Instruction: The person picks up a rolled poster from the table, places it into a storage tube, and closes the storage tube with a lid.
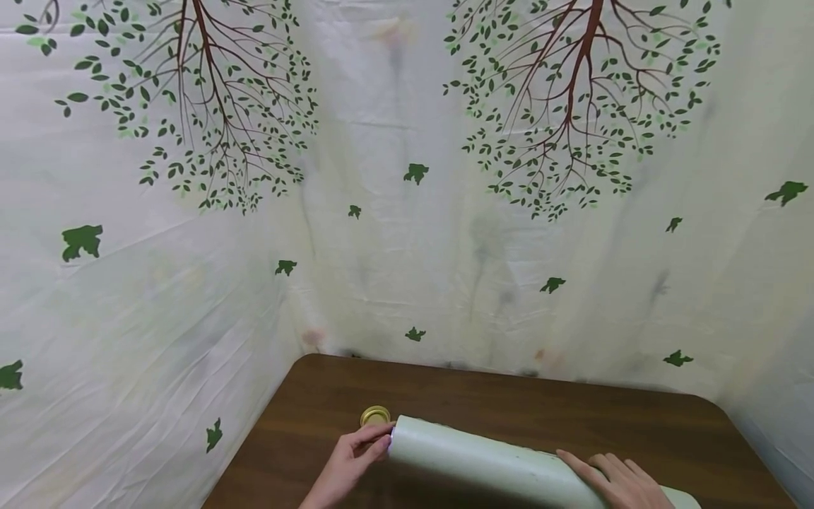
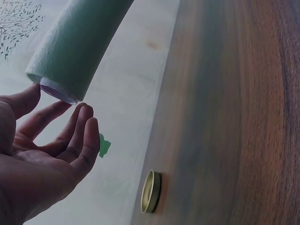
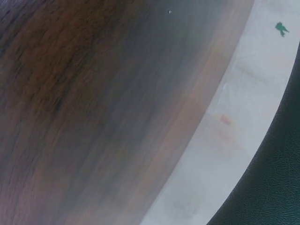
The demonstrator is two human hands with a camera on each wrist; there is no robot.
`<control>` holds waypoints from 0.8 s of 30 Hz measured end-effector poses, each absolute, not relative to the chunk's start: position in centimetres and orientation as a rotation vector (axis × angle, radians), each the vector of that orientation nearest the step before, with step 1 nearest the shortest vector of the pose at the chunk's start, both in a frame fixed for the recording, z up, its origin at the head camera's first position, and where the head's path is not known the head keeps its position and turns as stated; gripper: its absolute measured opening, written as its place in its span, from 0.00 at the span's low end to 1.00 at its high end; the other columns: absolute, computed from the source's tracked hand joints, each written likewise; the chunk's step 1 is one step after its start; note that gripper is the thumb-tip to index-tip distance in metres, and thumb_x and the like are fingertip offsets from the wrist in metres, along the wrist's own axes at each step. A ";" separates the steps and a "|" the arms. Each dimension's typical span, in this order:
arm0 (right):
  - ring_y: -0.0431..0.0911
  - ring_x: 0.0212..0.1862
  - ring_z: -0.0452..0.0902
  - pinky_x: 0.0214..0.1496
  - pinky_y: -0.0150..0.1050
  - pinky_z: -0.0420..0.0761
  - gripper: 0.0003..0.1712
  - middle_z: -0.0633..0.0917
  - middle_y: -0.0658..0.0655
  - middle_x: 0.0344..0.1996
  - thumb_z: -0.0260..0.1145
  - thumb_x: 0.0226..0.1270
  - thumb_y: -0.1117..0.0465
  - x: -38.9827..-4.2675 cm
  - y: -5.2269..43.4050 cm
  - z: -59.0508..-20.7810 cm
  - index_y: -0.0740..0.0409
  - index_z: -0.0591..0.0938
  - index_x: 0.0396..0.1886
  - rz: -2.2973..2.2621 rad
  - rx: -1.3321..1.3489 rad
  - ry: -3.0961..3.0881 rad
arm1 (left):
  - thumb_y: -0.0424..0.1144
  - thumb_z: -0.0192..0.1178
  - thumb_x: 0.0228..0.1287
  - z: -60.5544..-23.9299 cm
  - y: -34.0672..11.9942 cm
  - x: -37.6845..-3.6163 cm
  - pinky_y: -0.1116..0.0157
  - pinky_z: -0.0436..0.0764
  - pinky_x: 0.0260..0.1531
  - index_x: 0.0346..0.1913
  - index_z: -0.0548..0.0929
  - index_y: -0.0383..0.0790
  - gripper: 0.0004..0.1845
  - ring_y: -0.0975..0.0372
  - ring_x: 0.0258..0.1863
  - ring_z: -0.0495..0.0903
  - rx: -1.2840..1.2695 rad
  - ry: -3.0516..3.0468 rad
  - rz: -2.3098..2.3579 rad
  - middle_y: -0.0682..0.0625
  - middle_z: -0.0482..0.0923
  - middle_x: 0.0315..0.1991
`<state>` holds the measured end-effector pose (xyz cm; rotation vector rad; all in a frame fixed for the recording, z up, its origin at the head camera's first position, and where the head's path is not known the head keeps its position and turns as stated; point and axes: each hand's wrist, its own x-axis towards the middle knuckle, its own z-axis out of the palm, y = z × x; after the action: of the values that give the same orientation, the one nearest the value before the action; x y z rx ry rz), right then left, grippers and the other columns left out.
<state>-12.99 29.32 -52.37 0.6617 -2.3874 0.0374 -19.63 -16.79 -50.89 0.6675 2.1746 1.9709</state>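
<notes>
your right hand (image 1: 620,482) around the pale green roll (image 1: 483,458) at five o'clock, left hand (image 1: 352,456) in a pinch on its six-o'clock end

Tube (image 1: 490,459) above the table (image 1: 445,385), lid (image 1: 375,416) near its left end

The tube slants, its left end farther back than its right. The left hand (image 1: 350,456) is at that left end; the right hand (image 1: 620,481) lies over the tube toward its right end, with a stretch of tube showing beyond. In the head view, the lid, on the table, appears just left of the tube's left end. Behind the tube, past the table's far edge, hangs the cloth (image 1: 381,297), which also flanks it left and right.
</notes>
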 end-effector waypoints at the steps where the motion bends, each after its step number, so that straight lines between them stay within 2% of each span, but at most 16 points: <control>1: 0.28 0.32 0.67 0.29 0.28 0.63 0.58 0.74 0.32 0.33 0.64 0.41 0.12 -13.0 29.3 -52.3 0.32 0.75 0.73 0.041 0.663 -2.390 | 0.35 0.55 0.79 -50.9 -16.7 -19.6 0.71 0.84 0.49 0.68 0.74 0.22 0.23 0.76 0.53 0.80 0.654 2.179 1.971 0.22 0.71 0.66; 5: 0.28 0.32 0.67 0.29 0.28 0.63 0.59 0.74 0.32 0.33 0.64 0.41 0.13 -13.2 29.2 -52.4 0.33 0.75 0.73 0.040 0.674 -2.393 | 0.36 0.56 0.79 -51.0 -16.5 -19.7 0.72 0.83 0.49 0.68 0.74 0.22 0.23 0.77 0.53 0.79 0.610 2.214 1.953 0.24 0.72 0.66; 12: 0.28 0.31 0.67 0.29 0.27 0.60 0.58 0.75 0.33 0.32 0.63 0.44 0.13 -13.3 29.0 -52.7 0.34 0.74 0.74 0.043 0.704 -2.374 | 0.37 0.58 0.78 -51.2 -16.5 -19.5 0.71 0.82 0.47 0.68 0.74 0.23 0.24 0.76 0.50 0.80 0.533 2.252 1.923 0.37 0.80 0.60; 24: 0.28 0.31 0.69 0.29 0.28 0.62 0.58 0.75 0.32 0.31 0.66 0.41 0.14 -13.0 29.7 -52.8 0.32 0.74 0.73 0.027 0.664 -2.396 | 0.37 0.55 0.80 -51.8 -17.7 -19.5 0.68 0.84 0.45 0.68 0.75 0.27 0.22 0.72 0.49 0.84 0.506 2.292 1.932 0.26 0.79 0.60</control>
<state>-13.01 29.68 -52.81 0.6636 -2.3957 0.0265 -19.48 -17.67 -51.76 0.5058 2.2923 1.9318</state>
